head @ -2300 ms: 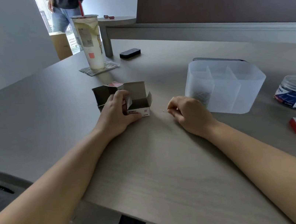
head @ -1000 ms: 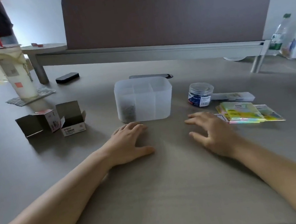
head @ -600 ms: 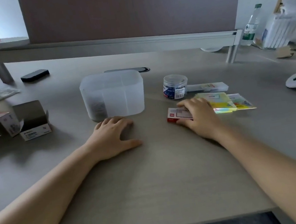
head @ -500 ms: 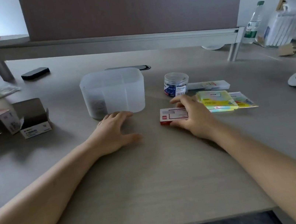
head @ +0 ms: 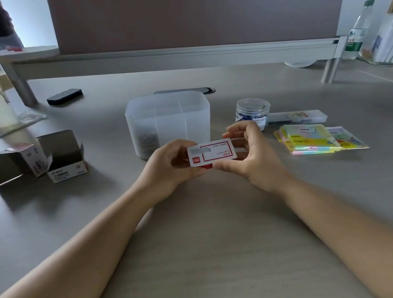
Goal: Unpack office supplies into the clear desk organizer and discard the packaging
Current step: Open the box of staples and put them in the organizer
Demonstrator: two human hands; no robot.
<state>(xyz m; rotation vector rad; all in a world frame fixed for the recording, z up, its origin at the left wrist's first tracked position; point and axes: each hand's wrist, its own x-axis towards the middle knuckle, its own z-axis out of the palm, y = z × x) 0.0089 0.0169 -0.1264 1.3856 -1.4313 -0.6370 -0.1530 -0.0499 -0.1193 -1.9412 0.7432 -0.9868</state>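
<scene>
While gripped, box (head: 211, 152) ends hidden.

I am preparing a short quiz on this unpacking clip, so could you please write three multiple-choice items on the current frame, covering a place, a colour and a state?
1. Where is the small white and red cardboard box?
A. Inside the organizer
B. Held above the desk in both hands
C. Beside the drink cup

2. What colour is the small flat rectangular object lying at the far left of the desk?
A. Black
B. Yellow
C. Red

3. In what state are the two brown-lined cardboard boxes at the left?
A. Sealed
C. Crushed flat
B. Flaps open

Answers: 1 B, the left hand and right hand grip its ends in front of the clear plastic desk organizer. 2 A, it looks black against the grey desk. 3 B, their flaps stand up.
</scene>
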